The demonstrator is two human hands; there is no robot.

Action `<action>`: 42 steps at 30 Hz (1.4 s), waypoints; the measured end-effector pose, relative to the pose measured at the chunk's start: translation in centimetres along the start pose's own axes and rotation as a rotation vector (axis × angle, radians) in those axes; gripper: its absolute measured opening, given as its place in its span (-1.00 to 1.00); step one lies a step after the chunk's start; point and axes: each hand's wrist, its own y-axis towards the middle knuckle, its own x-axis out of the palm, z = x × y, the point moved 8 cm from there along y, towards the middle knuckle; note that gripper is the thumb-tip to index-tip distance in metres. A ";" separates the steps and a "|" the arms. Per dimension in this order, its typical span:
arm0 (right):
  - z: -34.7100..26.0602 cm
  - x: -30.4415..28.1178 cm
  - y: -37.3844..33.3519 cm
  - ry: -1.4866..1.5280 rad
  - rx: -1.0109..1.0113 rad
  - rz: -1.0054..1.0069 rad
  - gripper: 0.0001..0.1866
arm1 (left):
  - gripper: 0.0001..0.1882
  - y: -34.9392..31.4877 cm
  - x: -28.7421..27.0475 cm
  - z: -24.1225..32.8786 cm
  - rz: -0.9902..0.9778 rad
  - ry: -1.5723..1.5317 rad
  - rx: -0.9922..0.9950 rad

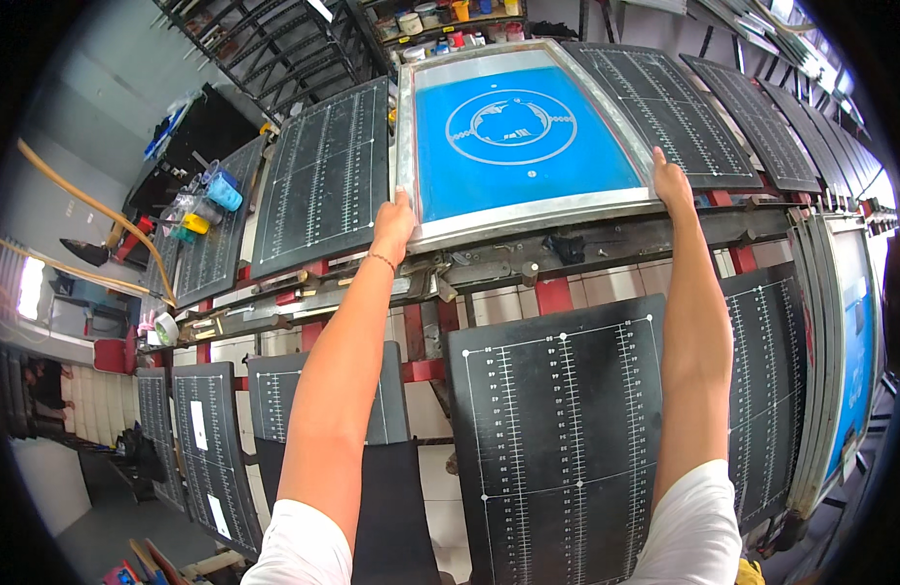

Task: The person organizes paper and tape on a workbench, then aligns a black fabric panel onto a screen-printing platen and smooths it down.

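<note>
A screen printing frame [528, 207] with a metal rim and blue mesh [498, 180] lies across the far row of boards. A pale ring-shaped design shows in the mesh. At the frame's near left corner, my left hand [395, 226] is closed round the rim, with a thin bracelet at the wrist. My right hand [672, 183] grips the near right corner, its thumb or a finger pointing up along the side. The undersides of both grips are hidden. Both arms reach out straight, in white sleeves.
Black printing boards [557, 439] with white ruled scales stand in two rows along a metal rail [498, 268]. More screen frames [825, 361] stack upright at right. Cups [221, 190] sit on a board at left. Shelves with pots [411, 24] stand behind. A dark cloth [565, 248] lies on the rail.
</note>
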 end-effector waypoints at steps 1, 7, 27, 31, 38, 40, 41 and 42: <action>0.2 -0.6 -1.1 0.024 -0.005 0.008 -0.11 | -0.12 -0.8 -0.2 -0.3 0.006 -0.059 -0.005; 5.4 -9.6 -14.8 0.128 -0.111 0.072 -0.18 | -0.21 -12.4 -1.9 -3.9 -0.330 -0.582 -0.056; 30.8 -22.8 -66.3 -0.023 0.454 0.152 -0.14 | -0.50 -62.9 -12.8 -26.7 -0.051 -0.080 0.068; 33.5 -24.0 -69.0 -0.118 0.471 0.214 -0.15 | -0.51 -65.5 -10.9 -30.0 -0.097 -0.085 0.047; 36.0 -24.3 -66.7 -0.157 0.439 0.130 -0.16 | -0.50 -66.3 -6.8 -30.2 -0.122 -0.072 -0.001; 35.9 -24.1 -65.5 -0.186 0.462 0.098 -0.17 | -0.49 -66.3 -5.9 -30.0 -0.088 -0.045 -0.006; 36.0 -24.0 -65.1 -0.203 0.477 0.080 -0.17 | -0.48 -66.4 -5.5 -30.2 -0.074 -0.030 -0.013; 36.4 -23.9 -64.5 -0.201 0.464 0.076 -0.17 | -0.48 -66.5 -5.1 -30.4 -0.061 -0.036 -0.013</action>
